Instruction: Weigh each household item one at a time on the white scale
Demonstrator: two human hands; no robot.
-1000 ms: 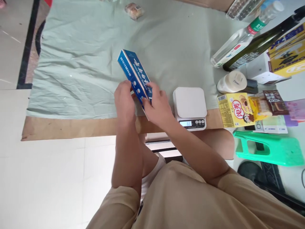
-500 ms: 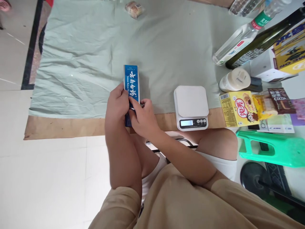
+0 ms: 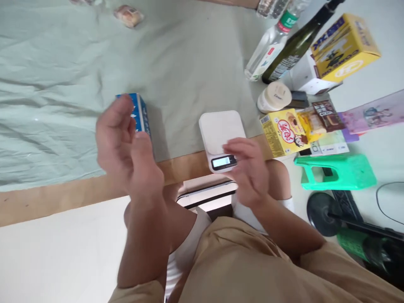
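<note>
My left hand (image 3: 123,143) is raised in front of a blue toothpaste box (image 3: 139,110), blurred by motion. Its fingers are bent and its thumb stands apart from them; no grip on the box shows. The lower part of the box is hidden behind this hand. Over the right front corner of a white kitchen scale (image 3: 221,128) hovers my right hand (image 3: 251,168), fingers stretched out and holding nothing. It covers part of the scale's button panel, while the display stays lit. Whether the fingers touch the scale, I cannot tell.
To the right stand a clear bottle (image 3: 268,50), a dark green bottle (image 3: 290,50), a white jar (image 3: 274,97) and a yellow snack box (image 3: 284,132). A green stool (image 3: 353,172) is beyond the table's edge. A wrapped snack (image 3: 128,17) lies far back.
My right hand has left the toothpaste box and moved right to the scale. My left hand has risen and its thumb has parted from the fingers. The view has shifted right.
</note>
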